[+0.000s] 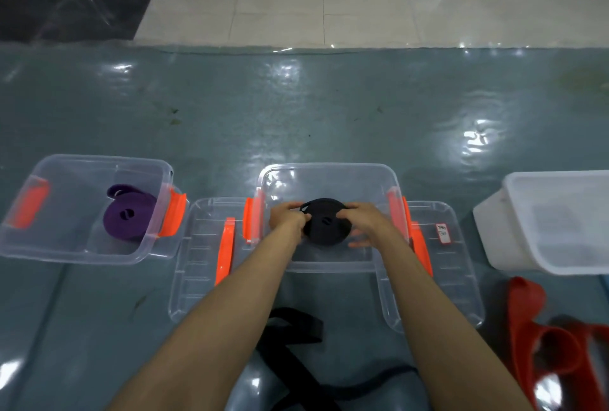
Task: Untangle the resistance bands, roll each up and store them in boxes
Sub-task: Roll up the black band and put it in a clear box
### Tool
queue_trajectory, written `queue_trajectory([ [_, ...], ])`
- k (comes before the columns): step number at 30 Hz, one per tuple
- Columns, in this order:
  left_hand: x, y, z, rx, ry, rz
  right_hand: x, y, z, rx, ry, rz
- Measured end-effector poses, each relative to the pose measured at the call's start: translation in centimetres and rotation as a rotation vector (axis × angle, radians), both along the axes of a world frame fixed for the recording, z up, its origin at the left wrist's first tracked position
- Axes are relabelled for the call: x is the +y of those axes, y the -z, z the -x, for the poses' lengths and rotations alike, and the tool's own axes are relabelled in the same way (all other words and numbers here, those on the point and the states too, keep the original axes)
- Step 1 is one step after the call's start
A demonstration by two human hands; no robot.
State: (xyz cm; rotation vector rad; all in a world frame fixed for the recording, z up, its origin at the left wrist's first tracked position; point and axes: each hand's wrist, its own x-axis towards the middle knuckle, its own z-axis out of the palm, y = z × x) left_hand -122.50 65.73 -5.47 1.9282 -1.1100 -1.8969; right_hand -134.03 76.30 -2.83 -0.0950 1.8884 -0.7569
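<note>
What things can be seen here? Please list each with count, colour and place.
Clear boxes: 2, orange latches, left and centre.
Lids: 2, clear, flat beside the centre box.
White box: 1, right.
Purple roll: 1, in left box.
Black roll: 1, in centre box.
Black band: 1, loose, near edge.
Red band: 1, loose, lower right.
Left hand: grips the black roll.
Right hand: holds its other side.

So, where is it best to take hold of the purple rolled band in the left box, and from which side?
Grip the purple rolled band across its outer rim, coming from above through the open top of the clear box. It lies flat as a coil, and squeezing the rim should keep the layers from unrolling.
</note>
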Motion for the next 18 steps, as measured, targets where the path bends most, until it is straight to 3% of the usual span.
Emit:
queue_trajectory([
  [8, -1.5, 2.2, 0.9, -0.09, 0.107, 0.004, -0.9, 2.1, 0.8, 0.134, -0.136, -0.059],
  [12, -1.2, 2.5, 0.7, -0.182, 0.19, 0.146, -1.0, 2.1, 0.6, 0.197, -0.211, -0.071],
  [18, -0.3, -0.9, 0.0, -0.255, 0.437, 0.282, -0.1, -2.1, -0.7, 0.52, -0.35, -0.046],
])
